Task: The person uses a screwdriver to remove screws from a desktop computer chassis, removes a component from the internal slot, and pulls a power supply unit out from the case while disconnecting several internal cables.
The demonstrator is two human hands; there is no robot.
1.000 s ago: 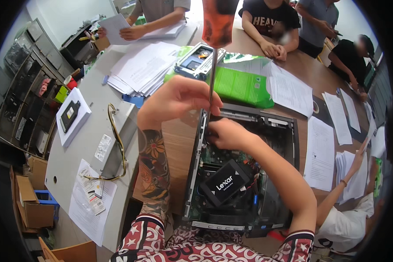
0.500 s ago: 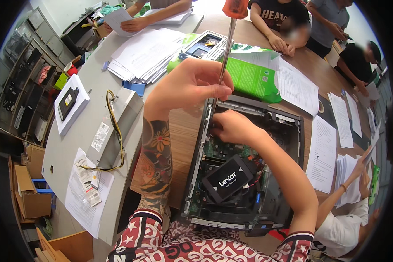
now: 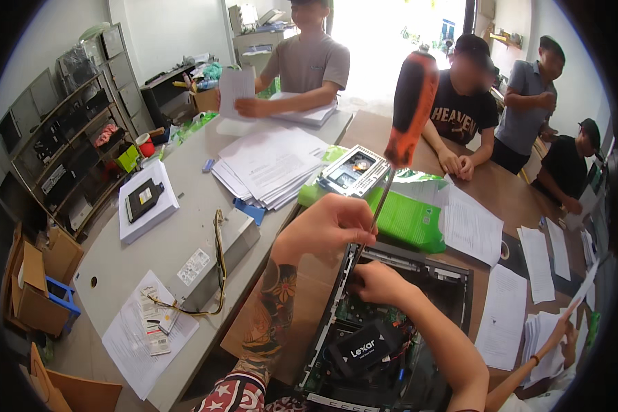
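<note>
An open black desktop computer case lies in front of me, with green circuit board and cables inside. My left hand is closed, pinching the metal shaft of a long screwdriver above the case's left edge. The screwdriver's orange and black handle points up and away, and its tip runs down into the case by the left wall. Inside, my right hand has its fingers curled close to that tip; what they hold is hidden. A black solid state drive rests in the nearer part of the case.
To the left are a silver power supply with cables and an optical drive on a white box. Paper stacks, a green package and a metal drive cage lie beyond the case. Other people stand or sit around the tables.
The view has tilted up, so the case and my hands sit lower and the whole screwdriver handle shows. Both hands keep about the same places at the case.
</note>
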